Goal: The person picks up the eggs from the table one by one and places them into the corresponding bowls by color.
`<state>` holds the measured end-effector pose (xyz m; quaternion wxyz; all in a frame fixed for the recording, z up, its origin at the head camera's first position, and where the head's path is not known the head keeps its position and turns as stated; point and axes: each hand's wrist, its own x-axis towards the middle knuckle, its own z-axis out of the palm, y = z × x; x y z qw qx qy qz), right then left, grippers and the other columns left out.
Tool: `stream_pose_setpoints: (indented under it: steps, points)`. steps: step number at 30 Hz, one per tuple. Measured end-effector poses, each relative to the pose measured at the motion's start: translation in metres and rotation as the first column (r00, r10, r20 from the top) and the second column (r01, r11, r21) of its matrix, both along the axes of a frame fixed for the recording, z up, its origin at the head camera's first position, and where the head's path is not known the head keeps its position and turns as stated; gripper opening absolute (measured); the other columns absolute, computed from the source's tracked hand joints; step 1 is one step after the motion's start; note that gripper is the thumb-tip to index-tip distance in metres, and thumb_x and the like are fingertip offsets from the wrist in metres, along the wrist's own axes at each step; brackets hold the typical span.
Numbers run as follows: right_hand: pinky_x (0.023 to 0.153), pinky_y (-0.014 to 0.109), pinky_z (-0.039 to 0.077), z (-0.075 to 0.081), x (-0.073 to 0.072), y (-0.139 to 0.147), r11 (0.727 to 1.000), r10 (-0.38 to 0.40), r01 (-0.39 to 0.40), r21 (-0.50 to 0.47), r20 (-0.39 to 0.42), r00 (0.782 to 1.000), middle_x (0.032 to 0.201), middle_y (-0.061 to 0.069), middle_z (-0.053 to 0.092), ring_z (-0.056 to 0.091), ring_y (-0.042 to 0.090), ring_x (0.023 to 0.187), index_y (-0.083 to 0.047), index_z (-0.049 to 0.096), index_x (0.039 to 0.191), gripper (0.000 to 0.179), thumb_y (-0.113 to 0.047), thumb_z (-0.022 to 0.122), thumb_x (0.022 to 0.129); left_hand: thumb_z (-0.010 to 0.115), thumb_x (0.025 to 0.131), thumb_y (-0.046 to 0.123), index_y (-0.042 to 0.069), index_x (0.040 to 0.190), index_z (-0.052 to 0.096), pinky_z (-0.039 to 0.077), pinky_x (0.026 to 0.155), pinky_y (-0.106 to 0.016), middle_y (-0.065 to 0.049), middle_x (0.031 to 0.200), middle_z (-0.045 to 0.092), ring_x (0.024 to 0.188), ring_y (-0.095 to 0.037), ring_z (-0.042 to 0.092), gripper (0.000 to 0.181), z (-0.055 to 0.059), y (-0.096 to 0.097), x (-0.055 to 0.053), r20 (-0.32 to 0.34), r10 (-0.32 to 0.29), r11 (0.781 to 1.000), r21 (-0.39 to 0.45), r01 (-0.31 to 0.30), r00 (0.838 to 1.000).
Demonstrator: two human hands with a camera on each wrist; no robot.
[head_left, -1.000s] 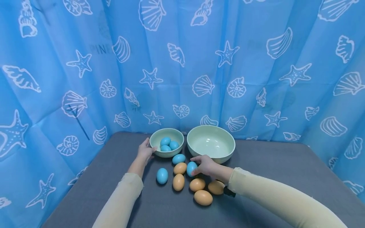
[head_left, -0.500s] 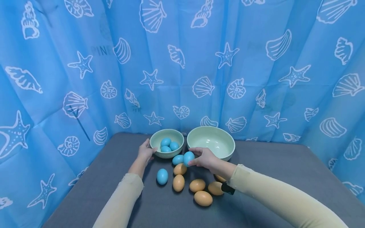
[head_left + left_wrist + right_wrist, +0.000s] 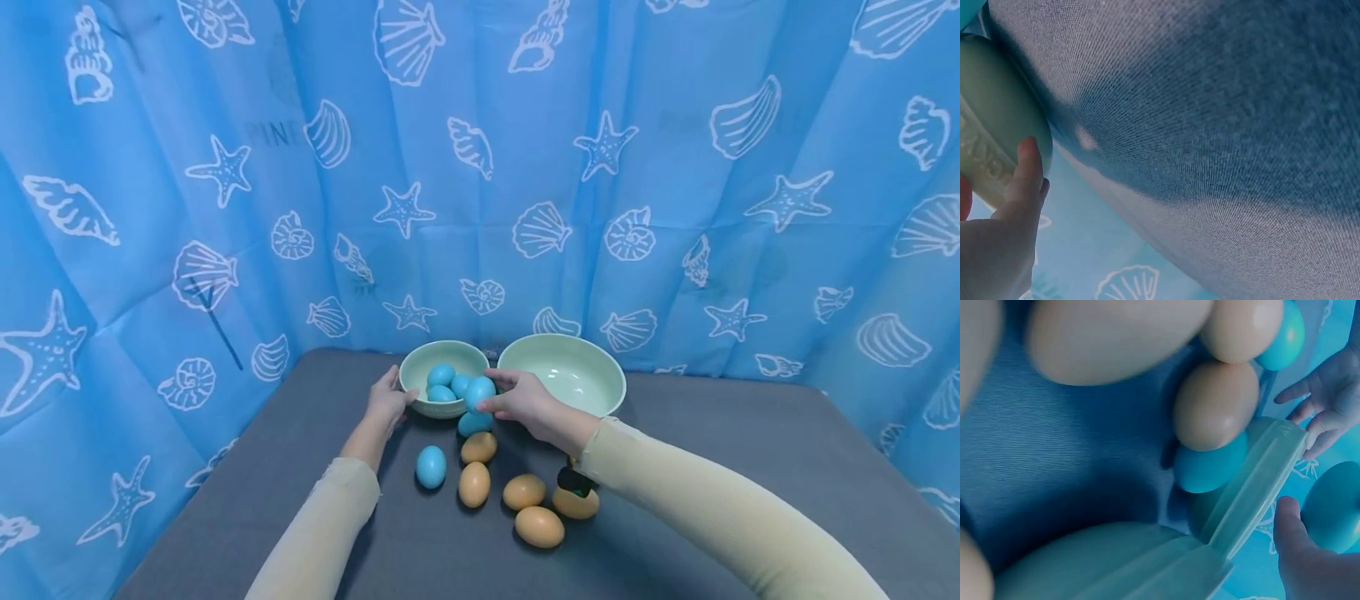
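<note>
My right hand [image 3: 528, 404] pinches a blue egg [image 3: 480, 393] between thumb and fingers, close to the front right rim of the small pale green bowl [image 3: 408, 367]. In the right wrist view that egg [image 3: 1335, 506] appears beside the thumb, past the bowl's edge. The left hand [image 3: 387, 406] grips the small bowl at its left side, thumb at the rim; the left wrist view has its fingers [image 3: 1030, 165] against the outer wall. Three blue eggs [image 3: 441, 375] lie inside. Below the held egg, another blue egg [image 3: 474, 426] rests on the table, partly covered from view.
A larger green bowl [image 3: 573, 367] stands right of the small one, partly behind the right hand. Several brown eggs [image 3: 540, 527] and a blue egg [image 3: 431, 467] lie on the grey table [image 3: 420, 550]. A blue shell-patterned curtain [image 3: 480, 242] hangs behind.
My right hand has picked the blue egg up off the table and carried it up and left toward the small bowl. The left hand has stayed on the small bowl.
</note>
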<state>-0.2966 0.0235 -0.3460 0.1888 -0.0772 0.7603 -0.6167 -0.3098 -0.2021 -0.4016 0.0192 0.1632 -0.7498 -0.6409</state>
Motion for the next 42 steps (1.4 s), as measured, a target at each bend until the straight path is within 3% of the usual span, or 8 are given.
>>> stream_pose_setpoints:
  steps: [7, 14, 22, 29, 36, 39, 42]
  points:
    - [0.097, 0.043, 0.048, 0.001, -0.007, -0.018, 1.0, -0.015, 0.016, -0.022, 0.017, 1.0, 0.151, 0.019, 0.037, 0.048, 0.033, 0.129, -0.002, 0.044, 0.144, 0.06, 0.002, 0.068, 0.089, 0.055, 0.097, 0.0, 0.006, 0.156, 0.016, 0.037, 0.103, -0.059, -0.014, 0.16, 0.017, 0.144, -0.038, 0.017, 0.071, -0.003, 0.003, 0.004, 0.005, 0.007, 1.0, 0.004, -0.007, 1.0]
    - [0.09, 0.042, 0.051, 0.001, -0.018, -0.033, 0.998, -0.057, 0.057, -0.032, 0.006, 0.998, 0.153, 0.019, 0.034, 0.063, 0.028, 0.104, -0.005, 0.047, 0.144, 0.06, 0.002, 0.069, 0.088, 0.056, 0.097, 0.0, 0.007, 0.156, 0.018, 0.037, 0.103, -0.06, -0.016, 0.159, 0.018, 0.143, -0.039, 0.019, 0.071, 0.001, 0.005, 0.004, 0.003, 0.017, 1.0, -0.01, -0.017, 1.0]
    - [0.094, 0.042, 0.049, -0.006, -0.033, -0.048, 0.997, -0.082, 0.082, 0.009, -0.025, 0.996, 0.147, 0.018, 0.043, 0.051, 0.031, 0.124, -0.005, 0.048, 0.143, 0.06, 0.002, 0.07, 0.087, 0.057, 0.097, 0.002, 0.008, 0.156, 0.018, 0.039, 0.101, -0.059, -0.014, 0.159, 0.019, 0.143, -0.038, 0.02, 0.071, 0.004, 0.005, 0.002, 0.003, 0.019, 0.999, -0.026, -0.019, 1.0]
    - [0.098, 0.041, 0.047, -0.015, -0.048, -0.062, 0.996, -0.006, 0.016, 0.085, -0.117, 0.993, 0.146, 0.02, 0.044, 0.043, 0.036, 0.132, -0.002, 0.047, 0.142, 0.061, 0.001, 0.071, 0.086, 0.057, 0.097, 0.001, 0.007, 0.155, 0.019, 0.04, 0.1, -0.058, -0.015, 0.159, 0.019, 0.143, -0.038, 0.021, 0.07, 0.002, 0.003, 0.0, -0.001, 0.025, 1.0, -0.017, -0.025, 1.0]
    - [0.098, 0.054, 0.044, -0.014, -0.054, -0.066, 0.983, -0.028, 0.04, 0.178, -0.072, 0.997, 0.158, 0.022, 0.017, 0.053, 0.037, 0.12, -0.008, 0.051, 0.141, 0.059, -0.003, 0.073, 0.086, 0.056, 0.097, 0.0, 0.007, 0.156, 0.018, 0.039, 0.101, -0.059, -0.015, 0.159, 0.019, 0.144, -0.037, 0.019, 0.07, 0.001, 0.003, -0.001, -0.005, 0.029, 1.0, -0.003, -0.029, 1.0]
    - [0.099, 0.059, 0.041, -0.013, -0.057, -0.065, 0.973, -0.005, 0.019, 0.231, -0.059, 0.998, 0.156, 0.023, 0.022, 0.055, 0.037, 0.116, -0.008, 0.051, 0.141, 0.058, -0.002, 0.071, 0.087, 0.056, 0.097, 0.0, 0.008, 0.156, 0.018, 0.038, 0.102, -0.059, -0.014, 0.159, 0.019, 0.144, -0.036, 0.018, 0.071, 0.0, 0.003, -0.002, -0.004, 0.032, 0.999, 0.004, -0.032, 0.999]
    - [0.099, 0.052, 0.044, -0.012, -0.06, -0.063, 0.964, 0.053, -0.032, 0.263, -0.073, 0.996, 0.145, 0.022, 0.041, 0.056, 0.036, 0.115, -0.006, 0.051, 0.141, 0.058, 0.001, 0.071, 0.087, 0.057, 0.096, 0.0, 0.007, 0.156, 0.019, 0.038, 0.102, -0.059, -0.015, 0.159, 0.019, 0.144, -0.037, 0.018, 0.071, 0.0, 0.002, -0.002, -0.009, 0.035, 0.999, -0.001, -0.035, 0.999]
